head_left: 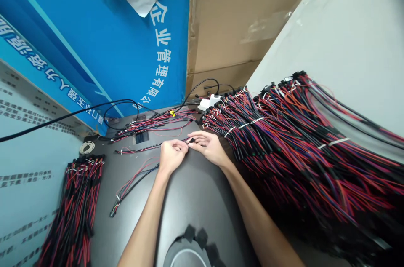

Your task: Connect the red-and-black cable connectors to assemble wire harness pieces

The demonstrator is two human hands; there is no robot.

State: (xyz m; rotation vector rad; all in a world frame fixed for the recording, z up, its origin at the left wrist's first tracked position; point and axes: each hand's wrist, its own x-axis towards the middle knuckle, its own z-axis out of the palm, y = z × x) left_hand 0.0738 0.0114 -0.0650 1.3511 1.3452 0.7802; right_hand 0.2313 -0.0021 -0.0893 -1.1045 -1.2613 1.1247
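Observation:
My left hand (172,155) is closed in a pinch over the dark table, around a thin wire harness whose far part runs off to the left. Close by, my right hand (208,147) pinches a small black connector (191,141) at the harness's end. The two hands nearly touch at the fingertips. Left of them, a wire harness (139,149) of red and black wires lies flat. Nearer me on the left rests another harness (126,191) with a black plug and a white tie.
Large tied bundles of red, black and blue wires (284,132) fill the right side. A wire stack (78,204) hangs at the left edge. Loose harnesses (158,121) lie at the back, beside a white adapter (210,102). A round grey object (186,254) stands in front.

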